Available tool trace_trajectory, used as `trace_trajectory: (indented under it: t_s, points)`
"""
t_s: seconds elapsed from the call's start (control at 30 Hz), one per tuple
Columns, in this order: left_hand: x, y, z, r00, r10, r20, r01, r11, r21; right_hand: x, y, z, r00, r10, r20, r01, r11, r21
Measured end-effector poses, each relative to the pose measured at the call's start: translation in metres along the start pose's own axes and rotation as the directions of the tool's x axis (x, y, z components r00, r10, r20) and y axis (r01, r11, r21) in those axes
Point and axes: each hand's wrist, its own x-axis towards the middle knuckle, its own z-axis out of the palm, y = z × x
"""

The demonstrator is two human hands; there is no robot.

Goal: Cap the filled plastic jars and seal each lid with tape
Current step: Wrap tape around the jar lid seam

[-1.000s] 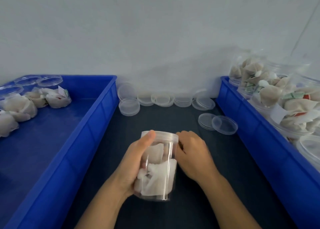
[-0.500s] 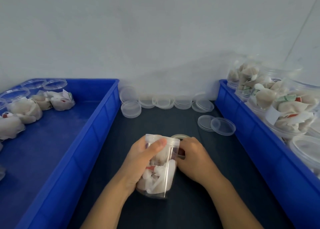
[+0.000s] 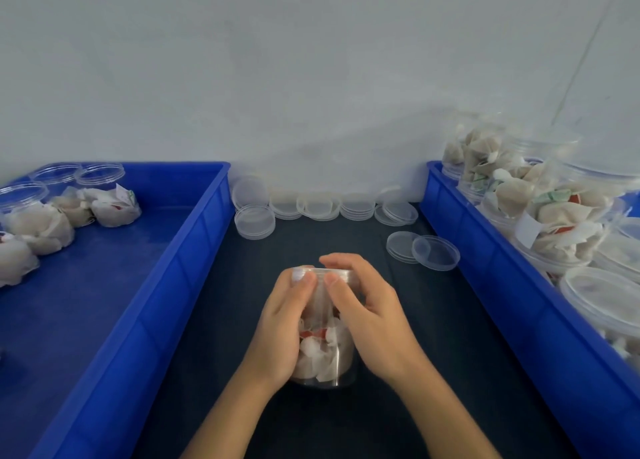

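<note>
A clear plastic jar (image 3: 323, 354) filled with white wrapped packets stands on the dark table in front of me, with a clear lid (image 3: 325, 272) on top. My left hand (image 3: 285, 323) grips the jar's left side, thumb up at the lid's rim. My right hand (image 3: 367, 306) wraps the jar's right side, thumb pressed on the wall just under the lid and fingers curled over the lid's far edge. No tape roll shows; in the earlier frame one lay behind the jar.
A blue bin (image 3: 145, 285) on the left holds several jars lying on their sides. A blue bin (image 3: 519, 306) on the right holds several filled jars. Stacks of clear lids (image 3: 322, 205) line the wall, and two loose lids (image 3: 422, 247) lie right of the jar.
My right hand has come from behind the jar onto its right side and lid. My left thumb has slid up to the rim. The tape roll seen behind the jar is now hidden.
</note>
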Motion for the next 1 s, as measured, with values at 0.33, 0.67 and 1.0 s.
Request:
trace_trajectory:
  t_s: [0.33,0.67,1.0]
  points:
    - [-0.001,-0.001,-0.002,0.999,0.025,0.041,-0.026,0.999,0.024,-0.003,0.007,-0.004,0.997,-0.075,-0.007,0.074,0.992,-0.1]
    - [-0.003,0.001,0.003,0.995,0.08,0.052,-0.08,0.997,0.0,-0.004,0.007,0.002,0.985,-0.155,-0.08,0.152,0.987,-0.04]
    - [-0.011,0.011,0.011,0.976,0.185,0.117,-0.188,0.982,0.02,-0.024,-0.014,-0.015,0.974,-0.212,-0.078,0.198,0.968,-0.156]
